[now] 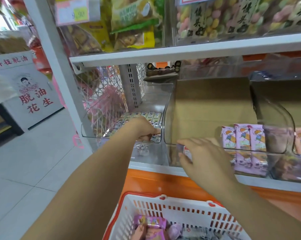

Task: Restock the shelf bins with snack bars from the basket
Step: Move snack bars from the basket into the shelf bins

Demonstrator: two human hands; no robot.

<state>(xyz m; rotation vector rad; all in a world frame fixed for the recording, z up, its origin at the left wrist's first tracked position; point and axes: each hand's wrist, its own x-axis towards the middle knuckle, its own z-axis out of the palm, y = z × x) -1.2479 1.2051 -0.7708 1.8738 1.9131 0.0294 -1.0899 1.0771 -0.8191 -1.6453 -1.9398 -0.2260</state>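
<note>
Two hands were seen apart | left hand (143, 128) was curled inside left bin (94, 135), grip unclear | purple bar (185, 150) was pinched by right hand (203, 153) at middle bin (170, 118) rim | best stood beside upright row (244, 137) | basket (163, 198) below

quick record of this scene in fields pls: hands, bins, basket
left hand: inside left bin, over green bars; grip unclear
right hand: pinches bar at middle bin front
middle bin stock: pink bars, right side
basket: purple bars remain
</note>
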